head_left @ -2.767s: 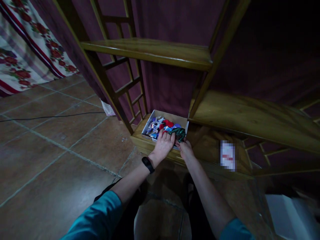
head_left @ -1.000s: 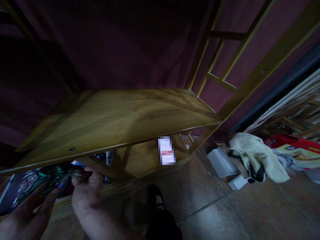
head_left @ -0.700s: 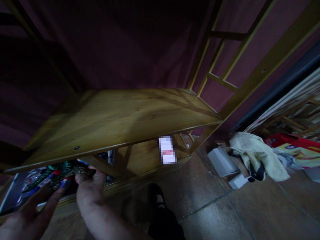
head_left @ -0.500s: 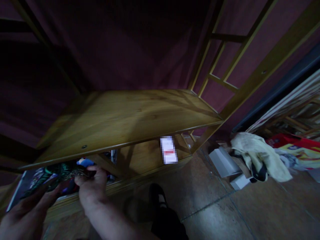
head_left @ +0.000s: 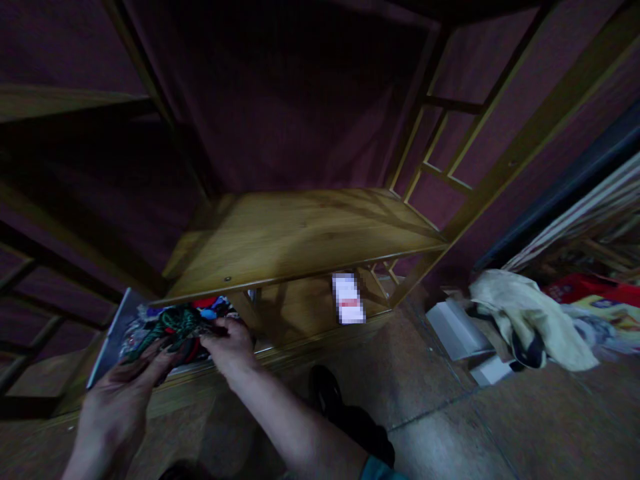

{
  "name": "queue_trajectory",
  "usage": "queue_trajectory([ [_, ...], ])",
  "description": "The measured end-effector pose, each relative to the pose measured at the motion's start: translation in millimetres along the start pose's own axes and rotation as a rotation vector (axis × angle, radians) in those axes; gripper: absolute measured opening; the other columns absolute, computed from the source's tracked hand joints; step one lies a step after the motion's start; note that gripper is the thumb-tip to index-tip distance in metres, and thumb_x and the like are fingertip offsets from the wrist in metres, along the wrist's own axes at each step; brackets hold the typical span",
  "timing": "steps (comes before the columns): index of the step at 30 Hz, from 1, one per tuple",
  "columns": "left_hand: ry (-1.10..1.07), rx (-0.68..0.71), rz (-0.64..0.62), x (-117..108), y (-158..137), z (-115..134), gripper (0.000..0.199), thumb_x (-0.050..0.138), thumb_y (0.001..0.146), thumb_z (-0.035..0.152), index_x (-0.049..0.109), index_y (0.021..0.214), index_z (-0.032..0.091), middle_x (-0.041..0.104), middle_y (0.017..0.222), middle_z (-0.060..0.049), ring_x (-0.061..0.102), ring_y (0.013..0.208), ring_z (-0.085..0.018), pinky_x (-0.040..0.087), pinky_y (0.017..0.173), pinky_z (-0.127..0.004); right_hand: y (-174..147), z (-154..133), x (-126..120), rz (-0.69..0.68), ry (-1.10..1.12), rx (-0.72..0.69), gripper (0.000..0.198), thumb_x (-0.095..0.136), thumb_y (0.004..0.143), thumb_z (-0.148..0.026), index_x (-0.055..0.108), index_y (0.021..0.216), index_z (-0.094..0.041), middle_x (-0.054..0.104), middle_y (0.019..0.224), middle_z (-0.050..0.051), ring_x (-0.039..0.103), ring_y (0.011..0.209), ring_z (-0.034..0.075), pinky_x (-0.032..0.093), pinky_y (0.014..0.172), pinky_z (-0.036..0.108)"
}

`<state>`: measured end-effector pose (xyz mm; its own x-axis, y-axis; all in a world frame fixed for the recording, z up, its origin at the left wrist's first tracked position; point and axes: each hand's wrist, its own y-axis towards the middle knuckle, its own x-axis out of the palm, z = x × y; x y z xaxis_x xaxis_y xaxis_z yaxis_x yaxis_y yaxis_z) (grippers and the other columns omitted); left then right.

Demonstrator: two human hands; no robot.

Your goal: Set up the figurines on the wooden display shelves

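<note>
My left hand (head_left: pixel 123 397) is closed on the near left side of a dark green, black-patterned thing (head_left: pixel 177 325) with several limb-like parts; its kind is unclear in the dim light. On its right end, my right hand (head_left: pixel 231 343) pinches a thin brownish part between thumb and fingers. Both hands are at a pale-walled box (head_left: pixel 107 343) on the bottom shelf. Inside the box lie several small things, among them a red one (head_left: pixel 204 302) and a blue one (head_left: pixel 209 314). My fingers hide part of the contents.
A wooden shelf board (head_left: pixel 300 227) overhangs the box. To the right, a white pixelated card or packet (head_left: pixel 349 300) stands on the lower shelf. On the tiled floor are a white box (head_left: pixel 457 330) and a cream cloth (head_left: pixel 535 317). My shoe (head_left: pixel 325 390) is near the shelf's base.
The view has shifted left, so the shelf and box appear farther right. Both hands stay at the box, and the green thing shows more clearly between them.
</note>
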<state>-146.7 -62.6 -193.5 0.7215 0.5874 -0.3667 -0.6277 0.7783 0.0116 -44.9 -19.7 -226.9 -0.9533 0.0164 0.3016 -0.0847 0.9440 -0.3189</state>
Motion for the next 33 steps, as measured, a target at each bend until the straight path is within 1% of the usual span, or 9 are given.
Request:
queue_trajectory([
  [2,-0.133,-0.135,-0.109,-2.9,-0.9,-0.5,0.045,0.076,0.048,0.04,0.073,0.087,0.018,0.07,0.105,-0.004,0.06,0.105,-0.026,0.046,0.095,-0.036,2.1,4.4,-1.8,-0.004,-0.029,0.017,0.031,0.061,0.065,-0.012,0.068,0.094,-0.019,0.069,0.084,-0.001,0.063,0.081,0.016,0.048,0.08,0.029],
  [3,-0.174,-0.168,-0.131,-4.1,-0.8,-1.9,0.048,0.077,0.049,0.039,0.072,0.091,0.017,0.068,0.109,-0.006,0.057,0.11,-0.027,0.042,0.099,-0.037,3.0,6.2,-2.6,-0.004,-0.045,0.023,0.032,0.062,0.065,-0.012,0.067,0.096,-0.018,0.068,0.084,-0.001,0.063,0.08,0.016,0.049,0.078,0.028],
  [6,-0.274,-0.208,-0.163,-6.5,0.6,-7.1,0.047,0.079,0.05,0.035,0.07,0.091,0.015,0.065,0.115,-0.007,0.054,0.115,-0.026,0.037,0.104,-0.037,3.2,8.1,-5.0,-0.013,-0.09,0.016,0.032,0.066,0.065,-0.016,0.066,0.097,-0.019,0.067,0.081,-0.001,0.062,0.077,0.015,0.05,0.072,0.027],
  [12,-0.324,-0.159,-0.239,-11.4,0.3,-16.2,0.038,0.078,0.054,0.035,0.071,0.086,0.017,0.066,0.115,-0.007,0.056,0.113,-0.024,0.04,0.102,-0.033,-2.8,6.8,-12.1,-0.038,-0.152,-0.025,0.027,0.068,0.066,-0.018,0.065,0.093,-0.019,0.064,0.077,-0.002,0.061,0.072,0.013,0.05,0.068,0.026],
  [17,-0.326,-0.154,-0.291,-22.4,-4.3,-21.1,0.032,0.078,0.053,0.038,0.072,0.077,0.017,0.067,0.113,-0.007,0.06,0.104,-0.023,0.048,0.092,-0.029,-10.0,11.3,-16.0,-0.031,-0.166,-0.023,0.025,0.072,0.065,-0.025,0.065,0.089,-0.02,0.064,0.078,-0.002,0.062,0.074,0.015,0.052,0.067,0.027],
  [23,-0.255,-0.116,-0.347,-35.6,-6.5,-24.0,0.04,0.079,0.048,0.042,0.072,0.077,0.015,0.068,0.108,-0.012,0.062,0.097,-0.026,0.052,0.079,-0.031,-27.6,16.7,-16.2,-0.047,-0.096,-0.024,0.026,0.071,0.066,-0.026,0.061,0.089,-0.018,0.061,0.078,-0.002,0.061,0.07,0.014,0.053,0.066,0.028],
  [28,-0.121,-0.051,-0.432,-43.5,-5.1,-24.9,0.054,0.078,0.047,0.05,0.072,0.088,0.015,0.069,0.105,-0.013,0.059,0.104,-0.03,0.048,0.087,-0.038,-43.5,18.4,-21.4,-0.045,-0.133,-0.054,0.024,0.069,0.067,-0.021,0.06,0.089,-0.018,0.061,0.082,-0.002,0.06,0.071,0.013,0.052,0.064,0.027],
  [30,-0.09,-0.048,-0.436,-46.5,-7.4,-23.1,0.056,0.078,0.045,0.051,0.072,0.087,0.015,0.069,0.105,-0.014,0.058,0.106,-0.03,0.045,0.092,-0.04,-50.2,17.1,-25.0,-0.054,-0.148,-0.063,0.022,0.067,0.067,-0.02,0.06,0.087,-0.018,0.061,0.082,-0.002,0.059,0.072,0.013,0.052,0.064,0.026],
  [33,-0.092,-0.057,-0.449,-50.5,-17.2,-17.6,0.053,0.08,0.041,0.048,0.071,0.083,0.015,0.07,0.1,-0.015,0.059,0.106,-0.031,0.046,0.091,-0.04,-59.9,13.5,-32.2,-0.077,-0.17,-0.062,0.02,0.068,0.066,-0.021,0.059,0.083,-0.018,0.06,0.077,-0.002,0.058,0.07,0.012,0.051,0.064,0.026],
])
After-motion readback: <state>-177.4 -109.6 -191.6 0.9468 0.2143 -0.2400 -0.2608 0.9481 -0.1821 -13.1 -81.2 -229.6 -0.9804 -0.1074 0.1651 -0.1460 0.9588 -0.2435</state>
